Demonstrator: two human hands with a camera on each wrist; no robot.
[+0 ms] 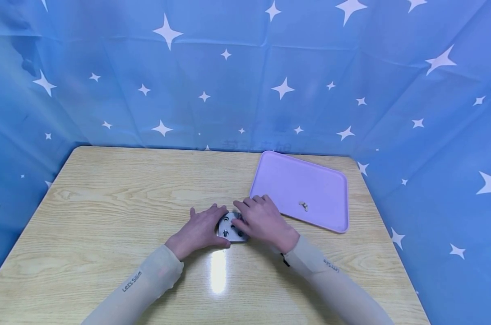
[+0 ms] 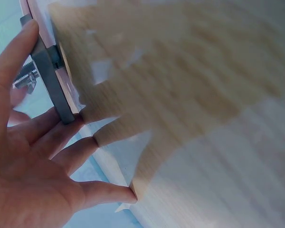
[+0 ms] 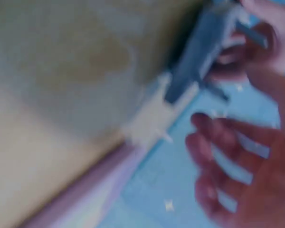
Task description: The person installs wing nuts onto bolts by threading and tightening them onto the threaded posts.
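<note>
A small square metal plate (image 1: 225, 232) with several upright threaded bolts lies on the wooden table, between both hands. My left hand (image 1: 202, 228) holds it by the edges, thumb at the near side and fingers at the far side. In the left wrist view the plate (image 2: 51, 78) shows edge-on, a bolt (image 2: 26, 69) sticking out and what looks like a wing nut (image 2: 31, 86) beside it. My right hand (image 1: 266, 221) is over the plate's right part. In the blurred right wrist view, its loosely bent fingers (image 3: 204, 147) hold nothing visible, apart from the bolts.
A purple tray (image 1: 298, 169) lies at the back right of the table, its near left corner close to my right hand. On it is a small brass-coloured wing nut (image 1: 303, 206). Blue star-patterned cloth (image 1: 245, 81) hangs behind and beside the table (image 1: 119, 203).
</note>
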